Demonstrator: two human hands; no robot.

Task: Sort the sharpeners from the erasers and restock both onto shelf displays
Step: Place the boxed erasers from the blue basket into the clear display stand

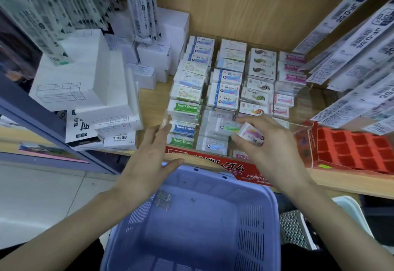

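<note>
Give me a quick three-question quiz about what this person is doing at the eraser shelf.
1. True or false: the right hand holds a pink-and-yellow eraser.
2. The left hand is: A) holding a pen, B) open, holding nothing, C) clenched in a fist.
3. Fill in: the green-labelled packs read "Hard ____".
Key: 1 true; 2 B; 3 Eraser.

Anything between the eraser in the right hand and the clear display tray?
Nothing visible. The right hand holds the pink eraser just above the clear display tray; the left hand is aside, by the Hard Eraser stack.
</note>
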